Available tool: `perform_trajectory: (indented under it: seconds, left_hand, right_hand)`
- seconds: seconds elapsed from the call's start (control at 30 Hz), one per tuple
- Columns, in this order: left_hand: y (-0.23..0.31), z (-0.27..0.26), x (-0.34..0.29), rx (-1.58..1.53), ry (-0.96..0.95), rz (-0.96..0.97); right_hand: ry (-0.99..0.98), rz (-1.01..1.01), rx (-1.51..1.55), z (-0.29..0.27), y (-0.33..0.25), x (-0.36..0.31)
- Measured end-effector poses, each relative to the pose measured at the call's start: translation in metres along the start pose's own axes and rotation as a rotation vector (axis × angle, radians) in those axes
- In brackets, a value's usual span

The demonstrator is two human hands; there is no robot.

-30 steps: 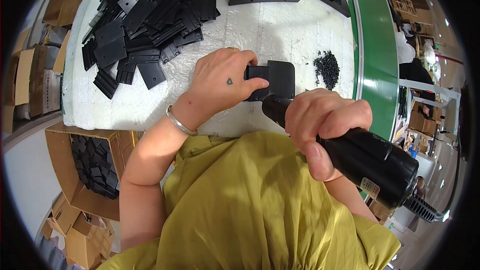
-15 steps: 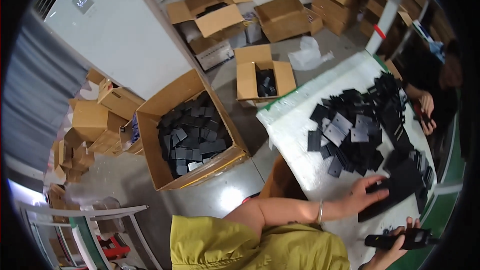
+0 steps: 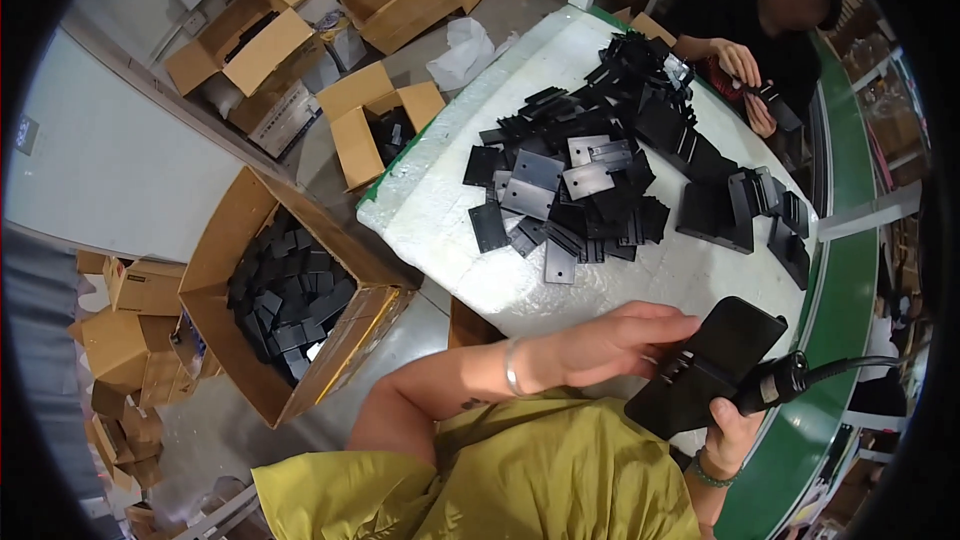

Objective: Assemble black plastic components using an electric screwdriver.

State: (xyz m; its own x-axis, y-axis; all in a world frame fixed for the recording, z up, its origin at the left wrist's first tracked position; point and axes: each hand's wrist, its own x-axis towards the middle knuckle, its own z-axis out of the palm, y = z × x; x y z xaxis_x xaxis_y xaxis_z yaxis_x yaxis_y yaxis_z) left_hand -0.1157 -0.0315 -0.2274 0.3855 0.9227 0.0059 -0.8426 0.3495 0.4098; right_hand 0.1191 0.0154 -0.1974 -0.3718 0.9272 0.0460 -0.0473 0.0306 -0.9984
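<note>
White tabletop (image 3: 430, 205) now central; left fingers (image 3: 668, 326) half-curled at black bracket (image 3: 742, 330), hold unclear; right fingers (image 3: 722, 414) gripping driver (image 3: 772, 385).

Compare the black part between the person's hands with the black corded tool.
Shape: the black part has broad, flat faces meeting at an angle; the black corded tool has a rounded body.
Cord: the tool has one trailing from its end; the part shows none.
Visible extent: the part shows more surface than the tool, which is partly hidden.
Shared: both are black.
</note>
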Motion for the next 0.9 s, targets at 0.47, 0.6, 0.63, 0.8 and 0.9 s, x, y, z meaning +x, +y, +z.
perform_trajectory:
  seconds: [0.47,0.6,0.63,0.8,0.9]
  left_hand:
    - [-0.002,0.002,-0.065,0.594,0.621,0.545]
    - [0.046,-0.064,-0.114,0.715,1.237,0.841]
    - [0.052,-0.074,-0.127,0.736,1.344,0.799]
    - [0.059,-0.073,-0.163,1.705,1.709,0.360]
    - [0.074,-0.046,-0.109,1.885,1.548,0.734]
  right_hand:
    - [-0.176,0.163,0.068,0.035,-0.018,0.015]
    - [0.050,0.046,0.136,0.003,-0.019,0.016]
    - [0.084,0.090,0.115,0.001,-0.021,0.019]
    - [0.075,0.050,0.100,-0.017,-0.025,0.022]
    - [0.158,-0.020,0.142,-0.034,-0.028,0.008]
